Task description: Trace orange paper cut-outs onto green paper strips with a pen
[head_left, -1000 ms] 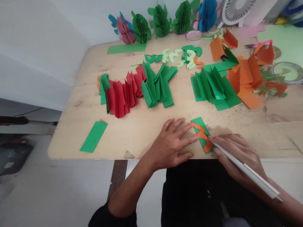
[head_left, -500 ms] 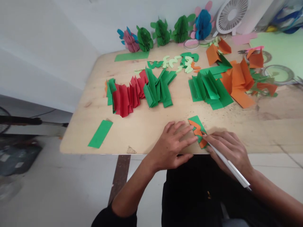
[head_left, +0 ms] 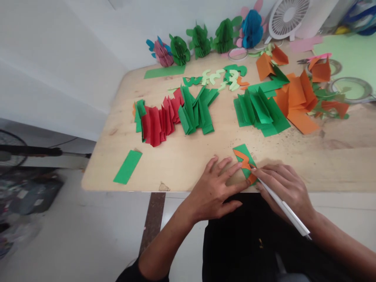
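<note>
Near the front edge of the table lies a green paper strip [head_left: 242,150] with a wavy orange paper cutout [head_left: 245,161] on top of it. My left hand [head_left: 214,186] rests with its fingers spread, the fingertips pressing on the cutout and the strip. In my right hand [head_left: 289,190] is a white pen [head_left: 283,207], its tip at the right edge of the orange cutout. The fingers partly cover the cutout's lower end. Further left, a separate green paper strip [head_left: 128,167] lies flat on the wood.
Folded red papers [head_left: 158,123] and folded green papers [head_left: 198,109] stand mid-table. Another green folded stack [head_left: 260,111] is beside orange folded papers [head_left: 299,98]. Pale green cutouts [head_left: 216,76] lie behind. Paper honeycomb figures [head_left: 201,41] line the wall near a white fan [head_left: 289,17].
My left hand's fingers have shifted slightly down the strip, with one fingertip now on the cutout's lower part. The pen stays at nearly the same spot. The view has swung slightly left.
</note>
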Tool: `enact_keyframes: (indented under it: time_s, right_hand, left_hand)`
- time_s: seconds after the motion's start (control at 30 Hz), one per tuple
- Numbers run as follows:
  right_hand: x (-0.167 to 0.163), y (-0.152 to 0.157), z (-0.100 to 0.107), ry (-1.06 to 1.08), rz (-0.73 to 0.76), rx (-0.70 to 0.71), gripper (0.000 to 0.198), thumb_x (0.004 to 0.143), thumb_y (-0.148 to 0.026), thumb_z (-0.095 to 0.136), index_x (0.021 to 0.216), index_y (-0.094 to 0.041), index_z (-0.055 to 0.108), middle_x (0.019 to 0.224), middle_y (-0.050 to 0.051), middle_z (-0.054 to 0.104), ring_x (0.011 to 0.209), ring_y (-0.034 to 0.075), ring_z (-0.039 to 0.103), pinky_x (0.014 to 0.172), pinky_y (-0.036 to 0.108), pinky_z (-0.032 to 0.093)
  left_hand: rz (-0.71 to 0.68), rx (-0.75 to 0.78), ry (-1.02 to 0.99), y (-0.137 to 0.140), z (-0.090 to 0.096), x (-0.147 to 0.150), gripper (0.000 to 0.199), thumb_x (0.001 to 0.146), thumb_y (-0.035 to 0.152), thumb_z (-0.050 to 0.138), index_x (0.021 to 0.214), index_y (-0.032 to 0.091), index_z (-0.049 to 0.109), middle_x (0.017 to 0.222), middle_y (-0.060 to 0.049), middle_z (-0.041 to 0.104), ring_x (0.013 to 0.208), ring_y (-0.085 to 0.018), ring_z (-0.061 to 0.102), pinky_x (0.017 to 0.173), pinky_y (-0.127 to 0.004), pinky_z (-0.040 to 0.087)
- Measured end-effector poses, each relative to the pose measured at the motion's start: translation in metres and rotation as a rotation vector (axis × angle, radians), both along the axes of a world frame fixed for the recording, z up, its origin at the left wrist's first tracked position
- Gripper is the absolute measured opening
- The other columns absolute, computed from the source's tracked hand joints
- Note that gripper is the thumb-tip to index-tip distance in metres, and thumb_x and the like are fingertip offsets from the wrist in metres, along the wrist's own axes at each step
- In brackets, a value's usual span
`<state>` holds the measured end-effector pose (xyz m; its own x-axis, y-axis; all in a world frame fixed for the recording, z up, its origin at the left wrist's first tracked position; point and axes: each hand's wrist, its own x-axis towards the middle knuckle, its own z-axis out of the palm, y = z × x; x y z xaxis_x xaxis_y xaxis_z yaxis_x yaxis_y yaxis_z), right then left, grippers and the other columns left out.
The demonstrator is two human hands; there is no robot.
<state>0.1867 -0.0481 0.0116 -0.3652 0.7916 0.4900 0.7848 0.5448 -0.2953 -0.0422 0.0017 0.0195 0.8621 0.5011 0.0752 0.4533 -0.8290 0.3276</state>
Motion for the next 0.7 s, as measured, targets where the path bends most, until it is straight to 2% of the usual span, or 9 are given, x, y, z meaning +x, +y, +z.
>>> enact_keyframes:
  time_s: [0.23, 0.37, 0.47, 0.7]
  right_hand:
    - [-0.001, 0.002, 0.007, 0.083, -0.002, -0.039, 0.030, 0.083, -0.008, 0.059, 0.113, -0.015, 0.060, 0.089, 0.008, 0.073, 0.083, 0.022, 0.066, 0.073, 0.038, 0.050]
    - [-0.003, 0.005, 0.015, 0.276, -0.056, -0.188, 0.022, 0.089, -0.013, 0.053, 0.108, -0.019, 0.062, 0.089, 0.007, 0.072, 0.081, 0.020, 0.067, 0.073, 0.037, 0.052]
    - [-0.007, 0.007, 0.018, 0.322, -0.096, -0.278, 0.015, 0.090, -0.017, 0.053, 0.101, -0.021, 0.063, 0.086, 0.005, 0.072, 0.079, 0.019, 0.067, 0.073, 0.035, 0.052]
    - [-0.017, 0.012, 0.014, 0.278, -0.197, -0.266, 0.007, 0.088, -0.025, 0.057, 0.088, -0.025, 0.064, 0.076, 0.001, 0.071, 0.073, 0.018, 0.066, 0.067, 0.032, 0.051]
  left_hand:
    - [-0.009, -0.016, 0.018, 0.000, 0.000, -0.001, 0.045, 0.093, 0.049, 0.049, 0.135, 0.034, 0.052, 0.151, -0.007, 0.039, 0.141, -0.034, 0.029, 0.113, -0.059, 0.018]
    - [-0.012, -0.024, 0.017, 0.001, -0.001, -0.002, 0.043, 0.094, 0.048, 0.048, 0.134, 0.034, 0.053, 0.152, -0.007, 0.038, 0.141, -0.033, 0.028, 0.113, -0.060, 0.017]
    - [-0.008, -0.024, 0.017, 0.001, -0.001, -0.002, 0.045, 0.093, 0.047, 0.049, 0.136, 0.034, 0.051, 0.152, -0.007, 0.038, 0.141, -0.034, 0.028, 0.113, -0.060, 0.018]
    - [-0.009, -0.006, 0.008, 0.001, -0.001, -0.002, 0.050, 0.093, 0.045, 0.051, 0.141, 0.034, 0.045, 0.150, -0.008, 0.040, 0.140, -0.034, 0.030, 0.113, -0.059, 0.020]
